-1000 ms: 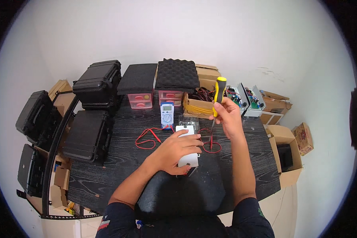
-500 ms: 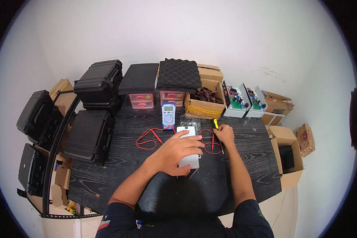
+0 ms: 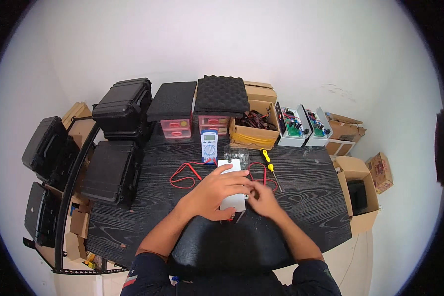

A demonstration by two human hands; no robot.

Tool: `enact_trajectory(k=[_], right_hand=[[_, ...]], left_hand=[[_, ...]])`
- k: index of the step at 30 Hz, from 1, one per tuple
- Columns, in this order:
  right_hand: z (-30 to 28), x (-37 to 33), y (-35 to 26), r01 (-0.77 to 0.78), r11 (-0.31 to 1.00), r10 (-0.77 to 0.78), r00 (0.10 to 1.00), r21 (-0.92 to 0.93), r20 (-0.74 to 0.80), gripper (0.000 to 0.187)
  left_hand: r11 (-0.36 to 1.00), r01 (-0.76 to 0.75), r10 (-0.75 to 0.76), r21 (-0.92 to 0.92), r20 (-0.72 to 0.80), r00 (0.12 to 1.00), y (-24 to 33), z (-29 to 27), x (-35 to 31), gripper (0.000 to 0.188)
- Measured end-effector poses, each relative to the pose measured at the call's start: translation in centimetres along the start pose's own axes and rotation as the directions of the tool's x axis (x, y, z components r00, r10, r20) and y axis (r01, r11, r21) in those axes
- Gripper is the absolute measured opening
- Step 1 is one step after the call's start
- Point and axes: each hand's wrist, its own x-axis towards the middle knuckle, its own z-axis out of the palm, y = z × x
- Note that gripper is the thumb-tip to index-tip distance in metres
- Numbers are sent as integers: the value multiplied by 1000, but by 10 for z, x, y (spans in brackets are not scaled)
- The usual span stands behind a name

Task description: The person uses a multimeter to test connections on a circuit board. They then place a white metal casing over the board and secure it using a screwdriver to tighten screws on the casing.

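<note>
A white box [image 3: 233, 203], seemingly a metal case with its narrow end toward me, lies at the middle of the black table. Across its top and sides my left hand [image 3: 216, 193] is closed, the fingers at the right edge and the thumb at the near end. My right hand [image 3: 265, 200] has its curled fingers against the box's right side; part of them is hidden. Just beyond it a yellow-and-black screwdriver [image 3: 268, 160] lies on the table. The blue-and-white multimeter [image 3: 209, 148] stands behind the box, and its red test lead [image 3: 194, 170] loops to the left.
Behind are foam-topped pink drawer units [image 3: 176, 129], a cardboard box of wires [image 3: 254, 133] and two opened white cases with circuit boards [image 3: 294, 129]. Black hard cases [image 3: 108, 170] stand at the left, an opened carton [image 3: 352, 172] beyond the right table edge. A clear plastic bag [image 3: 238, 154] lies behind the white box.
My right hand has let go of the screwdriver, now lying on the table, and moved left and nearer to the white box. My left hand stays on the box.
</note>
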Motion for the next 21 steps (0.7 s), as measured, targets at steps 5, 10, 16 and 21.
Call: enact_trajectory(k=[5, 10, 16, 21], right_hand=[[31, -32, -9, -95, 958, 69, 992, 269, 103, 53], [77, -39, 31, -267, 583, 224, 961, 768, 165, 53], [81, -42, 0, -279, 229, 222, 948, 933, 229, 62], [59, -46, -16, -145, 679, 129, 989, 720, 78, 54]], left_hand=[[999, 33, -34, 13, 28, 999, 3, -4, -2, 63], [988, 125, -121, -89, 45, 992, -2, -12, -16, 58], [952, 265, -286, -155, -137, 948, -2, -21, -55, 63], [939, 312, -339, -145, -242, 909, -1, -14, -98, 82]])
